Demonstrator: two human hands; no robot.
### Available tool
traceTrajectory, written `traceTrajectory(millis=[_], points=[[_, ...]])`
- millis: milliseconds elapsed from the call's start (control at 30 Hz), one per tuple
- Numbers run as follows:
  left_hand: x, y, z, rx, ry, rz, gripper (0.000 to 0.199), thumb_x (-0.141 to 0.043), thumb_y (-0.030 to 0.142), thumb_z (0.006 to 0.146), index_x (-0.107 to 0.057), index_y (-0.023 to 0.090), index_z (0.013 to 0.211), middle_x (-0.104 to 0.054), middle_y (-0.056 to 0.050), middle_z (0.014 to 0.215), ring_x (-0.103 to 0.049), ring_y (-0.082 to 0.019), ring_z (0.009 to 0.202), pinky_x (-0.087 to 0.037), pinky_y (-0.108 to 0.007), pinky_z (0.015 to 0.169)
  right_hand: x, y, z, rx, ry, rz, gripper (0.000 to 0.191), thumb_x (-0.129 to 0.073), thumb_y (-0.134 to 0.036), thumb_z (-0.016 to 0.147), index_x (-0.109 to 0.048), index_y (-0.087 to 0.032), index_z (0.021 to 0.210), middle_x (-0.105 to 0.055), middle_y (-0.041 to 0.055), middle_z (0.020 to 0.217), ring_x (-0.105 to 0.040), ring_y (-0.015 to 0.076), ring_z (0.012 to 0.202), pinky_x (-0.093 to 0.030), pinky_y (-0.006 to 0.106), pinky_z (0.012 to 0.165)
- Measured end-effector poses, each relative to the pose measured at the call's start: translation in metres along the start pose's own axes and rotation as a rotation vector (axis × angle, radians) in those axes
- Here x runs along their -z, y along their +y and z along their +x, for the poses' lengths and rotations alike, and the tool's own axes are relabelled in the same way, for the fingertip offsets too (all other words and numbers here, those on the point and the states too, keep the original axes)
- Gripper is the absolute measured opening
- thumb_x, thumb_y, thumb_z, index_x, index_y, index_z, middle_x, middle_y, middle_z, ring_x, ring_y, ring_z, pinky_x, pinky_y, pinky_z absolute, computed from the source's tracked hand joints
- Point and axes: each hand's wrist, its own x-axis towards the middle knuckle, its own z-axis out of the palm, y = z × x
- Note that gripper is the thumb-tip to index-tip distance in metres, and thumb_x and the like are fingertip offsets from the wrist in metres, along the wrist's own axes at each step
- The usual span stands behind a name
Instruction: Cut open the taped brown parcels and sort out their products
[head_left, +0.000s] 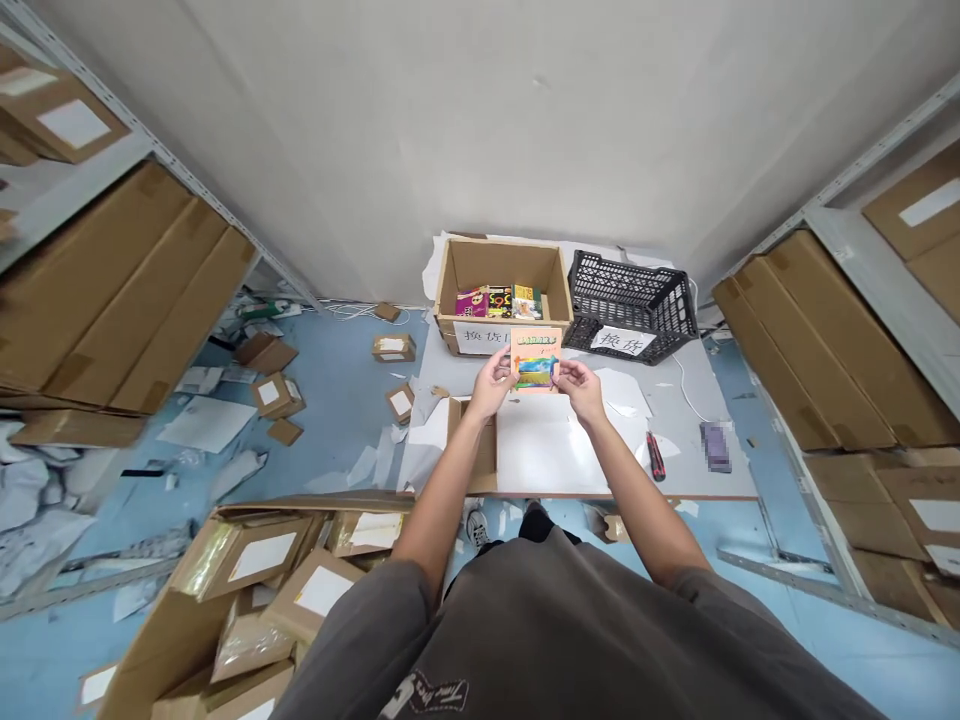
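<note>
Both hands grasp the orange book (535, 342) at the center of the frame, the left hand (493, 383) at its left edge and the right hand (580, 388) at its right edge. Just beyond it, the cardboard box (566, 290) holds colorful books (498, 302). The black crate (664, 350) stands right of that box. A red-and-black tool (655, 457) lies on the white table (555, 455), right of center.
</note>
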Motion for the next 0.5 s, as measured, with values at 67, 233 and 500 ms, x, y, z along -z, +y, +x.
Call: traceTrajectory(millis=[67, 233, 500], points=[[-0.001, -0.005, 0.034, -0.001, 0.026, 0.044, 0.082, -0.089, 0.034, 0.083, -0.059, 0.024, 0.159, -0.075, -0.008, 0.121, -0.072, -0.016, 0.089, -0.062, -0.026, 0.078, -0.001, 0.008, 0.039, -0.011, -0.005, 0.016, 0.056, -0.090, -0.049, 0.069, -0.074, -0.020, 0.114, -0.079, 0.0082, 0.103, -0.074, 0.0235, 0.089, -0.062, 0.035, 0.074], [-0.002, -0.001, 0.149, -0.011, 0.091, 0.282, 0.080, -0.082, 0.031, 0.087, -0.056, 0.019, 0.161, -0.076, -0.011, 0.120, -0.075, -0.021, 0.093, -0.065, -0.036, 0.087, -0.011, 0.017, 0.161, 0.041, -0.029, -0.061, 0.057, -0.084, -0.052, 0.076, -0.074, -0.017, 0.121, -0.079, 0.0130, 0.109, -0.076, 0.0279, 0.097, -0.065, 0.044, 0.086], [0.005, 0.009, 0.231, -0.159, 0.218, 0.865, 0.080, -0.080, 0.042, 0.089, -0.055, 0.025, 0.162, -0.054, -0.015, 0.163, -0.045, -0.037, 0.157, -0.035, -0.054, 0.133, 0.018, 0.008, 0.267, 0.364, 0.058, -0.639, 0.057, -0.070, -0.046, 0.096, -0.068, -0.018, 0.145, -0.069, 0.0186, 0.143, -0.063, 0.0340, 0.135, -0.050, 0.054, 0.120]])
